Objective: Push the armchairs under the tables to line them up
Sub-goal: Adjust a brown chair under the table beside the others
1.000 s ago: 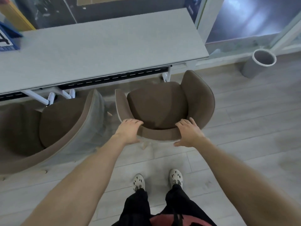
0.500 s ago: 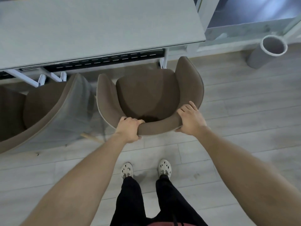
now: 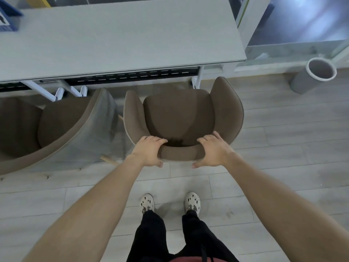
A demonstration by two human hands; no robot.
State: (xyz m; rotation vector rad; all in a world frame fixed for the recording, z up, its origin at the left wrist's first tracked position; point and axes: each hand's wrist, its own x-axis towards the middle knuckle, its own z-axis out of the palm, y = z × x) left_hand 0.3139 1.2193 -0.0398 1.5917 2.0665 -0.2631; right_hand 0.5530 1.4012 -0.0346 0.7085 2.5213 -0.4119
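Observation:
A brown armchair (image 3: 179, 114) stands in front of me, its seat facing the grey table (image 3: 120, 38). Its front edge sits just short of the table's near edge. My left hand (image 3: 149, 151) grips the top of the backrest on the left side. My right hand (image 3: 213, 151) grips the same backrest on the right, fingers over the rim. A second brown armchair (image 3: 62, 127) stands to the left, turned at an angle, its arm close to the first chair.
A grey cylindrical bin (image 3: 313, 74) stands on the floor at the right, beside a glass wall. White table legs (image 3: 197, 80) show under the tabletop. A blue object (image 3: 8, 19) lies on the table's far left. My feet are behind the chair on the wooden floor.
Both hands have stayed on the backrest. The chair has turned a little, now squarer to the table, and the view has shifted.

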